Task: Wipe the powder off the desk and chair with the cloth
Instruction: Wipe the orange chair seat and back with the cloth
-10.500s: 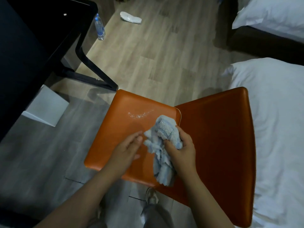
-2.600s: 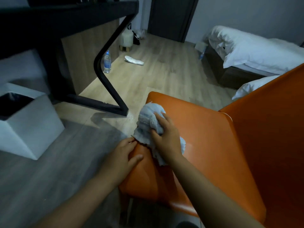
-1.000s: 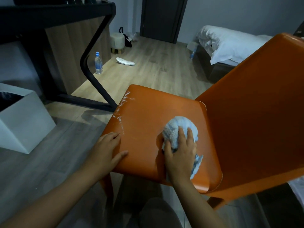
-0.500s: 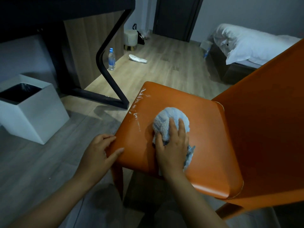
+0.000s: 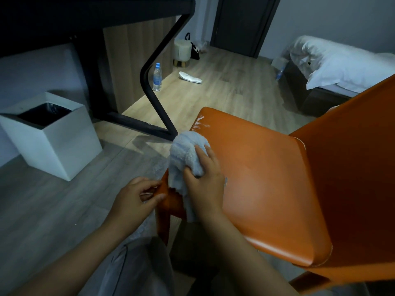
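An orange chair (image 5: 267,180) fills the right half of the view, its back rising at the right. My right hand (image 5: 205,180) grips a bunched light blue cloth (image 5: 184,155) at the seat's left edge, and part of the cloth hangs down over that edge. A smear of white powder (image 5: 199,124) shows on the seat's far left corner. My left hand (image 5: 136,198) is just left of the seat's near corner, fingers loosely curled, fingertips at the edge. The black desk (image 5: 96,11) spans the upper left; its top is out of sight.
A white square bin (image 5: 53,137) with a black liner stands on the floor at left. The desk's black angled leg (image 5: 156,99) comes down close to the chair. A water bottle (image 5: 157,77), a white slipper (image 5: 190,77), a small stool (image 5: 182,52) and a bed (image 5: 339,65) lie beyond.
My right hand has swept the cloth from the middle of the seat to its left edge. The powder streaks along that edge are gone; a smear remains at the far corner.
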Demonstrator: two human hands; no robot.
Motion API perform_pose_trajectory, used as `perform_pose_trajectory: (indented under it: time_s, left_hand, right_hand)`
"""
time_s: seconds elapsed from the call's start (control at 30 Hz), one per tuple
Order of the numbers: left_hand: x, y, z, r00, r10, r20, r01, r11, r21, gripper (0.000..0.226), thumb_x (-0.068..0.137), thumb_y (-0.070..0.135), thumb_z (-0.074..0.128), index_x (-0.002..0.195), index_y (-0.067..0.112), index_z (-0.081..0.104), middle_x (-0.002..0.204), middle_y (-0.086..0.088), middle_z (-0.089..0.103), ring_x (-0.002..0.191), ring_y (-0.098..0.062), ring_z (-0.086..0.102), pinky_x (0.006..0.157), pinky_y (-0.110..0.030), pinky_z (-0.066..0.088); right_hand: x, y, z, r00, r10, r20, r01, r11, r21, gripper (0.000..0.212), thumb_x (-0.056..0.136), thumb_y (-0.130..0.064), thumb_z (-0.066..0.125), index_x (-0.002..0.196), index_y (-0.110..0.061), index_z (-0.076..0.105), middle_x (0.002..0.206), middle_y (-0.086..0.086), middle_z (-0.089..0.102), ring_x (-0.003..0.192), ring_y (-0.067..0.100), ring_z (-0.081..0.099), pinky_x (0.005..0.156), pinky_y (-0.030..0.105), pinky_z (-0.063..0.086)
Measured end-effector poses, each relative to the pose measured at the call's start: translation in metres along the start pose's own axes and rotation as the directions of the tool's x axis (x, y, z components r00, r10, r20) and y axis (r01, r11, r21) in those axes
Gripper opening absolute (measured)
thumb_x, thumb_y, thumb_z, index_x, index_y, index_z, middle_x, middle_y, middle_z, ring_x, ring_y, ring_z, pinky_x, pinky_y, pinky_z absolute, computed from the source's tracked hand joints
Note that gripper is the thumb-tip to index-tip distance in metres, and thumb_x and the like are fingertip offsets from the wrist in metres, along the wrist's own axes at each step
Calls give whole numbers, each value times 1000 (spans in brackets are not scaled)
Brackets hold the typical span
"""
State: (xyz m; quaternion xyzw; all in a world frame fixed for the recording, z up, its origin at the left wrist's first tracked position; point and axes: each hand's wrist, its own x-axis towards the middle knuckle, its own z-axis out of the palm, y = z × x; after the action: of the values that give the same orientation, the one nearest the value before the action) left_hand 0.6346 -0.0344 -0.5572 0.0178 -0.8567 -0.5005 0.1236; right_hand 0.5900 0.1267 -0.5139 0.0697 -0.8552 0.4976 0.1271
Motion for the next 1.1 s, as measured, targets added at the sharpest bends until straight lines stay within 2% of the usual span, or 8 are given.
perform_pose_trajectory:
  time_s: [0.1, 0.27, 0.4, 0.53, 0.63, 0.7, 0.9, 1.1]
  left_hand:
    - [2, 6, -2, 998, -47, 40, 46, 999, 19, 26, 79, 14, 76, 103, 20, 69, 100, 7, 60, 90, -1, 61, 78, -13, 52]
    - [8, 20, -3, 991, -80, 104, 53, 970, 239, 52, 84, 24, 71, 132, 21, 52, 122, 4, 51, 103, -7, 51, 86, -24, 44]
    - [8, 43, 5, 982, 29, 187, -93, 936, 340, 55, 83, 35, 70, 133, 26, 50, 126, 10, 44, 110, -7, 44, 92, -26, 40]
    - [-2, 66, 26, 965, 152, 215, -225, 901, 371, 51, 86, 40, 65, 132, 24, 52, 130, 9, 45, 117, -9, 41, 95, -25, 38]
    - [-5, 75, 38, 944, 181, 275, -286, 865, 412, 54, 86, 44, 63, 135, 24, 51, 133, 9, 44, 120, -11, 39, 96, -23, 35]
    - [-6, 77, 42, 937, 167, 306, -297, 843, 449, 57, 87, 48, 60, 138, 25, 47, 136, 10, 42, 124, -10, 37, 100, -25, 34]
    - [-4, 74, 42, 928, 172, 329, -318, 826, 466, 57, 87, 46, 62, 137, 21, 50, 136, 6, 44, 124, -13, 38, 100, -24, 32]
    - [-5, 69, 37, 932, 192, 308, -311, 860, 403, 51, 85, 37, 67, 131, 18, 56, 132, 4, 47, 120, -12, 42, 96, -24, 35]
  right_hand:
    - [-9, -2, -30, 998, -13, -57, 16, 999, 52, 55, 85, -14, 66, 137, -24, 52, 149, -4, 42, 136, 3, 34, 114, 29, 33]
    - [-37, 19, -91, 972, -95, -214, 71, 990, -120, 59, 83, -9, 68, 137, -26, 50, 147, -5, 42, 134, -2, 33, 102, -1, 23]
    - [-52, 37, -126, 960, -69, -273, 14, 980, -199, 60, 83, -7, 69, 138, -22, 50, 148, -3, 42, 136, 7, 35, 105, 18, 30]
    - [-67, 61, -156, 912, -54, -408, -79, 951, -300, 61, 82, -16, 68, 138, -29, 49, 149, -4, 40, 134, 9, 35, 103, 30, 33]
    - [-83, 82, -172, 873, 15, -487, -236, 887, -396, 65, 82, -23, 68, 141, -31, 44, 151, 0, 36, 137, 23, 34, 106, 43, 35]
    - [-90, 93, -172, 890, 39, -453, -275, 840, -468, 68, 82, -26, 70, 144, -25, 41, 153, 10, 33, 137, 34, 32, 107, 51, 33]
    - [-85, 95, -149, 913, 105, -393, -317, 789, -526, 65, 92, -38, 54, 150, -18, 32, 159, 13, 19, 138, 43, 23, 108, 55, 28]
    - [-81, 89, -137, 913, 126, -388, -315, 821, -475, 66, 90, -34, 60, 149, -20, 34, 160, 8, 17, 140, 44, 19, 111, 58, 26]
